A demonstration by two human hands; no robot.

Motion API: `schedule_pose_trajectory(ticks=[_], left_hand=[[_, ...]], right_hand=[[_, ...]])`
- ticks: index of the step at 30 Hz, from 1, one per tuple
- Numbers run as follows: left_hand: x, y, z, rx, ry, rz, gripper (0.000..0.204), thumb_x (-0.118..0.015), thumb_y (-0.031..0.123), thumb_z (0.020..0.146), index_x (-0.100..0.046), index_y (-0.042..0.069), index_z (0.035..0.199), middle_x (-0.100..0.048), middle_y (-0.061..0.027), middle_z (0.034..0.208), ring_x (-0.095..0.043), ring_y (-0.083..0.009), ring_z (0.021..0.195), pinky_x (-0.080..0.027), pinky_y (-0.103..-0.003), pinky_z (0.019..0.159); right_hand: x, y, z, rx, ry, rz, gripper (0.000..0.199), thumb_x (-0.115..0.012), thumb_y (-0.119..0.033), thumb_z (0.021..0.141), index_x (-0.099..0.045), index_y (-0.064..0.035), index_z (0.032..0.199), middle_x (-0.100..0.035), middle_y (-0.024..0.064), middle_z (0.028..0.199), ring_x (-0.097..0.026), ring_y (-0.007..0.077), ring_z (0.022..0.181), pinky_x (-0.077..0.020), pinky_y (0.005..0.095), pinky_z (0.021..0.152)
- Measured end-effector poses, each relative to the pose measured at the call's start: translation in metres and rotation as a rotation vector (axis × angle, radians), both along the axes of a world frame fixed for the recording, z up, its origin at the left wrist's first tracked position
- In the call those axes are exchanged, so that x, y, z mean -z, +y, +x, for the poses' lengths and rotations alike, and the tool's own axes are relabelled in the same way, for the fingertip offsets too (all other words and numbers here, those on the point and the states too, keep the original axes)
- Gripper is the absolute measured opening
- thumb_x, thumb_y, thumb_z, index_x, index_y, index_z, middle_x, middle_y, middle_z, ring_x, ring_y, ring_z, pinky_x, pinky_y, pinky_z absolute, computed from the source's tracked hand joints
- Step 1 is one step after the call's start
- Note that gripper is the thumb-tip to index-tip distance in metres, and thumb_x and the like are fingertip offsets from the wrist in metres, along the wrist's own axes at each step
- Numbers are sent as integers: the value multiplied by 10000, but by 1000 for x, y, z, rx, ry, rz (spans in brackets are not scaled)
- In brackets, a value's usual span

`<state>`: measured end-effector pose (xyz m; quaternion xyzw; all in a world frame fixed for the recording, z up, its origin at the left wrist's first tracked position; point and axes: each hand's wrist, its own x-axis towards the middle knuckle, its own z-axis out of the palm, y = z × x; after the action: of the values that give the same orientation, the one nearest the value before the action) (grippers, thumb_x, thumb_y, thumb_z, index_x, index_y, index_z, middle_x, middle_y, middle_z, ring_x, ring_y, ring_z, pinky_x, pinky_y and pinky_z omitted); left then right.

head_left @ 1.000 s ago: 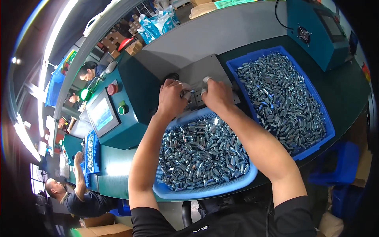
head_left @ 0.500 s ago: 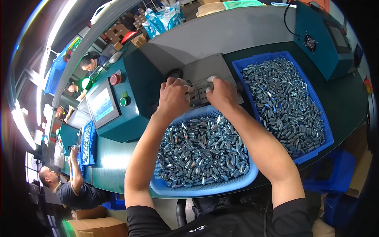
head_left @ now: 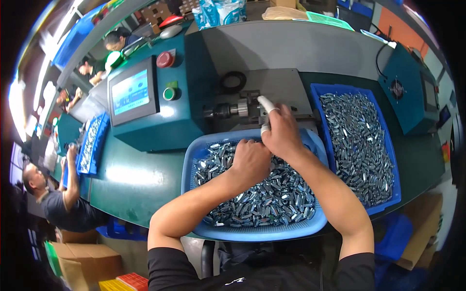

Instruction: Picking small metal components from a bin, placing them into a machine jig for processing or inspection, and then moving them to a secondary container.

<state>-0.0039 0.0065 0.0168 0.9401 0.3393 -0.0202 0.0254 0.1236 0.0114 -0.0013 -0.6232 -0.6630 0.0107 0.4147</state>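
My left hand (head_left: 252, 160) is over the near side of a light blue basket (head_left: 187, 167), back upward and fingers curled down; whatever they hold is hidden. Small hexagonal metal parts (head_left: 264, 203) fill this basket. Past its far rim, my right hand (head_left: 282, 132) is beside a machine's metal clamping fixture (head_left: 250, 107), index finger and thumb stretched apart, both in white finger covers. Nothing shows between them. A round spindle (head_left: 225, 110) runs from the green machine housing (head_left: 194, 82) to the fixture.
To the right stands a darker blue tray (head_left: 396, 179) of similar metal parts. A touchscreen (head_left: 131, 94), a red button (head_left: 165, 59) and a green button (head_left: 169, 93) are on the machine. Another green machine (head_left: 405, 92) is at far right. A co-worker (head_left: 63, 194) works at the left.
My left hand has come back from the fixture to the basket, its fingers now curled over the parts. My right hand has stayed close by the fixture. The head view has shifted.
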Motion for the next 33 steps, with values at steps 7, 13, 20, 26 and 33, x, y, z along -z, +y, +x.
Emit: schedule_pose_trajectory(ticks=[7, 13, 20, 26, 33], left_hand=[[8, -2, 1, 48, 55, -11, 85, -616, 135, 739, -687, 112, 780, -677, -67, 807, -645, -216, 849, -450, -333, 749], [9, -2, 0, 42, -10, -16, 103, -597, 126, 750, -679, 94, 803, -673, -80, 823, -638, -229, 857, -460, -357, 769], [18, -4, 0, 59, -94, 13, 188, -718, 199, 696, -641, 45, 772, -653, -117, 802, -632, -275, 871, -487, -408, 785], [9, -7, 2, 104, -160, -12, 157, -678, 156, 669, -618, 33, 747, -649, -121, 771, -626, -292, 842, -489, -415, 782], [12, -1, -3, 196, -461, -54, 171, -595, 93, 672, -652, 32, 821, -631, -124, 950, -569, -302, 940, -477, -420, 823]], right_hand=[[-11, 9, 3, -180, 41, -74, 639, -492, 20, 666, -499, -77, 1298, -558, 226, 1086, -526, 408, 1008, -427, 434, 910], [4, 10, 14, -223, 201, -258, 617, -528, -10, 748, -411, -15, 1354, -548, 225, 1215, -507, 347, 1178, -381, 374, 1012], [5, 10, 15, -43, 179, -120, 583, -575, -65, 781, -438, -76, 1347, -595, 218, 1126, -554, 375, 1048, -431, 404, 912], [8, 12, 18, -21, 191, -105, 572, -584, -54, 771, -461, -81, 1329, -633, 197, 1034, -585, 366, 980, -446, 418, 877], [3, 17, 14, -105, 413, -186, 567, -569, -1, 787, -455, -75, 1337, -669, 109, 955, -598, 142, 872, -460, 271, 788]])
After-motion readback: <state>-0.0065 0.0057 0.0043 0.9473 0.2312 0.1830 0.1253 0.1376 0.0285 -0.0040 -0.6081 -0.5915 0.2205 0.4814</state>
